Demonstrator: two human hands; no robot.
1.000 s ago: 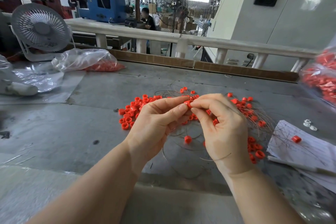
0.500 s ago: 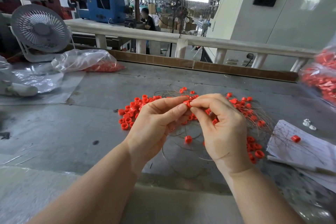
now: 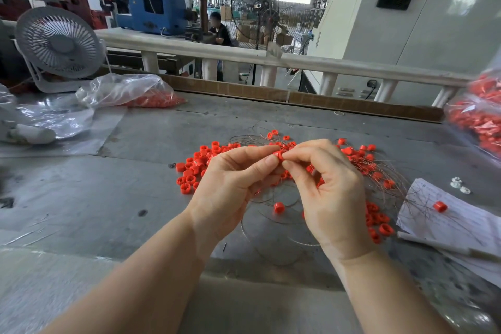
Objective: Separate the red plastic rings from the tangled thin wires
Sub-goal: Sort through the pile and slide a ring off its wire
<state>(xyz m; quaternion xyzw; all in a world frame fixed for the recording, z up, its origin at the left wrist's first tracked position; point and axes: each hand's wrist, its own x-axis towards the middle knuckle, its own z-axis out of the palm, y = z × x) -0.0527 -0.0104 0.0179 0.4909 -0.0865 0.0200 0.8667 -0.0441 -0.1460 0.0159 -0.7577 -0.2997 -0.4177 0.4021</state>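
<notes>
A red plastic ring is pinched between the fingertips of my left hand and my right hand, held above the grey table. Thin brownish wires loop and tangle below and behind my hands. A pile of loose red rings lies left of my left hand. More red rings, still caught among wires, spread to the right and behind my right hand. One single ring lies between my wrists.
A paper sheet with one red ring and small white parts lies at right. Clear bags of red rings sit at far left and at the right edge. A white fan stands at back left.
Both hands stay together on the same ring with only slight finger movement; the wires and piles have not visibly shifted.
</notes>
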